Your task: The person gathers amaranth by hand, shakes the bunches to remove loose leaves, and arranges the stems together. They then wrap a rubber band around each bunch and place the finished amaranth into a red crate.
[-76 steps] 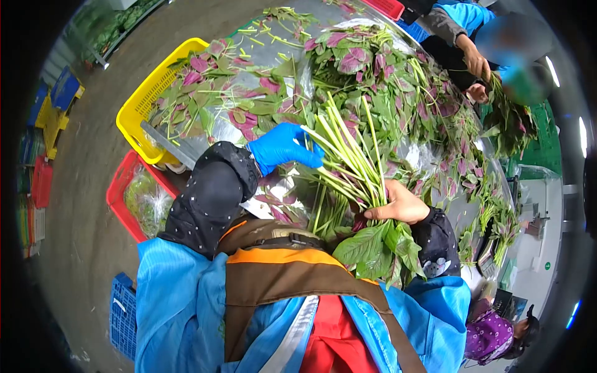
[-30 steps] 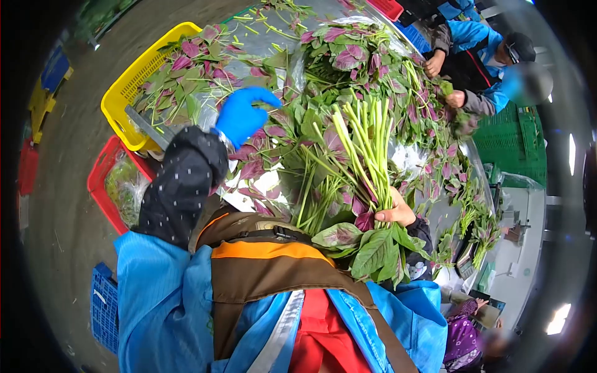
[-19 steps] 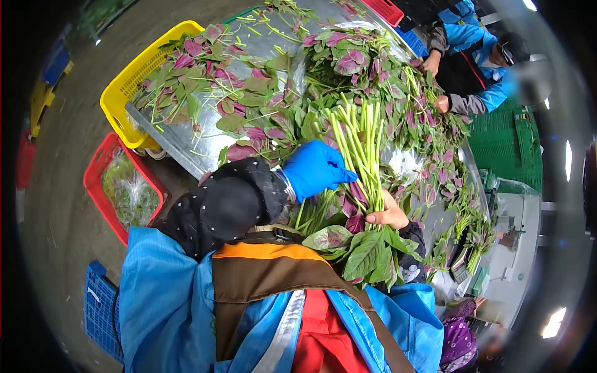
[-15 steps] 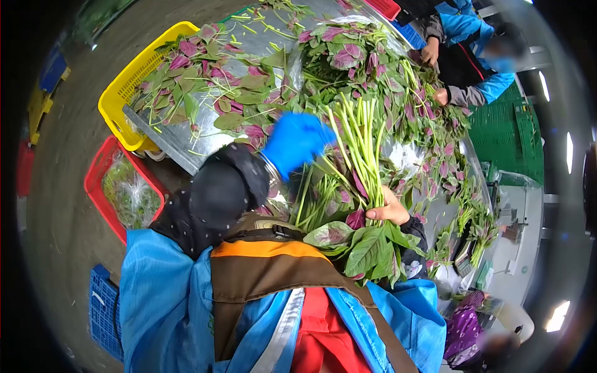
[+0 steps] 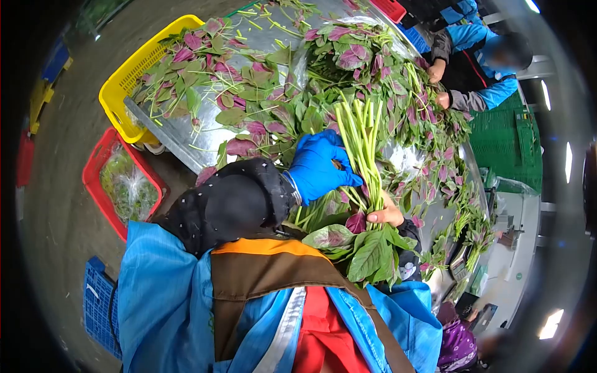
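My right hand [image 5: 388,213], bare, is wrapped round a bunch of red-and-green amaranth [image 5: 362,146]. Its pale cut stems point up and away from me, and the broad leaves [image 5: 372,253] hang below the hand near my chest. My left hand [image 5: 322,166], in a blue glove, is at the left side of these stems with its fingers curled in and the tips against them. What the gloved fingers pinch, if anything, is hidden. Beyond both hands, a heap of loose amaranth [image 5: 354,59] covers much of the metal table [image 5: 171,138].
A yellow basket [image 5: 124,78] and a red crate [image 5: 93,177] holding bagged greens stand at the left. A blue crate [image 5: 99,304] is on the floor. Across the table, a co-worker's hands [image 5: 438,71] are at the heap. Another person in purple [image 5: 457,345] is at lower right.
My gloved left hand has moved down and right, from above the left of the bunch to its stems. My right hand keeps hold of the amaranth in nearly the same place.
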Demonstrator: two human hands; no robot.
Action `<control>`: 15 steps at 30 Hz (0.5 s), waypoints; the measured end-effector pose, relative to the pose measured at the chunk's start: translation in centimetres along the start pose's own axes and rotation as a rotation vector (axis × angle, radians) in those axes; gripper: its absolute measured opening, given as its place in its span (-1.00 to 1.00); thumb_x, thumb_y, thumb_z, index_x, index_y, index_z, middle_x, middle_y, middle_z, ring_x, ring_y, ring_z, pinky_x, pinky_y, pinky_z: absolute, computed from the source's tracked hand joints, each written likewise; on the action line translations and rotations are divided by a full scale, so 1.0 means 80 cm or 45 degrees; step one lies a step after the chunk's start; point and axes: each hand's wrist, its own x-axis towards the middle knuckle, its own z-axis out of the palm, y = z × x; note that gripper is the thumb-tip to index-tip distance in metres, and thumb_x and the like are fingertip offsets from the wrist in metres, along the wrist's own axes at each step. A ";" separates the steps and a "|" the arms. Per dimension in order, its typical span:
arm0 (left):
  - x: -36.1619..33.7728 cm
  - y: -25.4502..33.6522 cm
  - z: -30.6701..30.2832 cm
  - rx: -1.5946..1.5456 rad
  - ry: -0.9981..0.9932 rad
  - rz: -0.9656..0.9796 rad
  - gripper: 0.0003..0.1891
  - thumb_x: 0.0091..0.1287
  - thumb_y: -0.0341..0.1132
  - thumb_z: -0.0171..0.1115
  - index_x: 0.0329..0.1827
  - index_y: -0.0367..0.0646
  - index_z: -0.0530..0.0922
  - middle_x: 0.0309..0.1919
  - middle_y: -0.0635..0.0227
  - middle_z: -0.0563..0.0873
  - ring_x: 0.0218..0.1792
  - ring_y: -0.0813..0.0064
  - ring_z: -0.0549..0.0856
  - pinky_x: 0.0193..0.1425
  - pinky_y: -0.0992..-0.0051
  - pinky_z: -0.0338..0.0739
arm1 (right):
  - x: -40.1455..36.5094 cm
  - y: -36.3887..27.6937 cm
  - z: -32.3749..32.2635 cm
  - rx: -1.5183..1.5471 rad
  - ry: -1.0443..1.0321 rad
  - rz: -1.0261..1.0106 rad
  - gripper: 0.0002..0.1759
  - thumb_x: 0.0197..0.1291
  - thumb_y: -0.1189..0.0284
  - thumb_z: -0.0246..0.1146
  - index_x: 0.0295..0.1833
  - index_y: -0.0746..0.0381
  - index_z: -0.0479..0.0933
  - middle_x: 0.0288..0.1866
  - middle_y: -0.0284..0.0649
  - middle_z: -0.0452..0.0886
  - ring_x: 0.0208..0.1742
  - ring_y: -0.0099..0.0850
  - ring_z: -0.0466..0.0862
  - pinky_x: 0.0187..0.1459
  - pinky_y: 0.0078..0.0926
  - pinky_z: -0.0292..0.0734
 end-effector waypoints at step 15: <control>0.028 -0.021 -0.092 -0.044 0.446 0.067 -0.79 -0.07 -0.33 0.44 -0.39 -0.12 0.61 -0.11 0.24 0.62 -0.07 0.18 0.57 0.05 0.31 0.41 | 0.007 -0.011 0.016 0.004 -0.149 -0.117 0.06 -0.15 0.27 0.37 0.43 0.36 -0.03 0.44 -0.14 0.10 0.41 -0.39 0.11 0.37 -0.47 -0.07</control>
